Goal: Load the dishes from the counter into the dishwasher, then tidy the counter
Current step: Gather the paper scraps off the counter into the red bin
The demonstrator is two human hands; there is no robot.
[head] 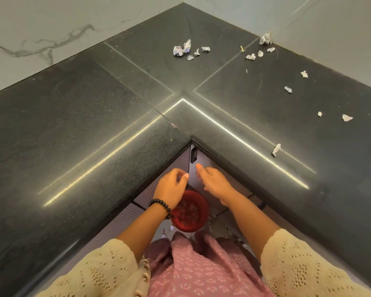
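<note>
We saw the paper scraps strewn over the dark L-shaped bench (73,116): one cluster of crumpled bits (182,49) lay far back from the inner corner of the bench, toward the wall corner, and a second cluster (263,47) lay to its right, close against the marble wall (330,28). More single scraps trailed along the right wing of the bench, and one scrap (276,149) lay just beside the bench's front edge, right of the inner corner.

Below that inner corner, over the floor, stood a red bin (190,212) with bits of litter inside it. Our left hand (171,186) hung just above the bin, its fingers curled inward with the thumb tip near them; whether they pinched anything we could not tell. A black bead bracelet (160,205) circled that wrist. Our right hand (212,181) hung beside it, close under the bench edge, fingers loosely bent and holding nothing we could see. A few small scraps (171,228) lay on the floor near the bin. Cream knit sleeves (308,264) covered both upper arms.
</note>
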